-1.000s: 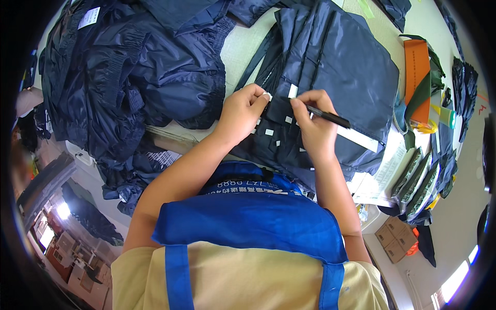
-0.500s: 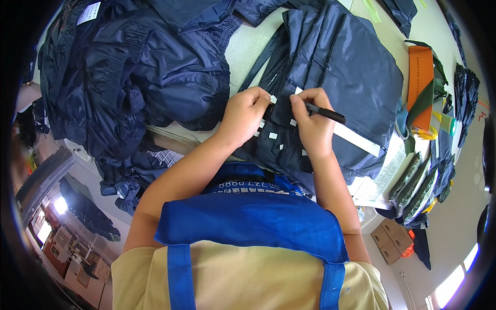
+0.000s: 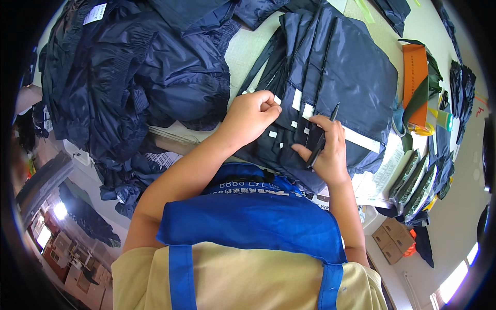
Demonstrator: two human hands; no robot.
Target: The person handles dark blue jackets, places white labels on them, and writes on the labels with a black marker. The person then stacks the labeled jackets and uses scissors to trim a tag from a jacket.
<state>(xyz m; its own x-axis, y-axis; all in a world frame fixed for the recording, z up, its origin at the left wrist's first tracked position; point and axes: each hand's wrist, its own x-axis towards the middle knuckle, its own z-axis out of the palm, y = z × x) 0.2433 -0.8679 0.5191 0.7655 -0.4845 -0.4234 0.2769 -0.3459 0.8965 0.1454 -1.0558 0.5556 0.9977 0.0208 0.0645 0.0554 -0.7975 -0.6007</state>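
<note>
A stack of dark navy fabric pieces [image 3: 356,67] lies in front of me, with several small white tags [image 3: 272,134] along its near edge. Over its left side, my left hand [image 3: 250,116] is closed, thumb against curled fingers. At those fingertips a small white label [image 3: 277,100] shows, seemingly pinched there. My right hand [image 3: 330,150] holds a black pen [image 3: 319,147], its tip pointing up and away from me. The right index finger is close to a white label [image 3: 308,110] on the stack. Another white label [image 3: 297,99] lies just beyond.
Gathered navy garments [image 3: 181,67] heap up on the left of the pale table [image 3: 248,49]. An orange box [image 3: 415,77] and a tape roll [image 3: 445,120] stand at the right. Nearer are packed dark bundles [image 3: 413,181] and a printed sheet [image 3: 385,175].
My right hand has drawn nearer and to the right, and the pen has swung from pointing sideways to nearly upright in view. My left hand has shifted slightly right, fingers more curled.
</note>
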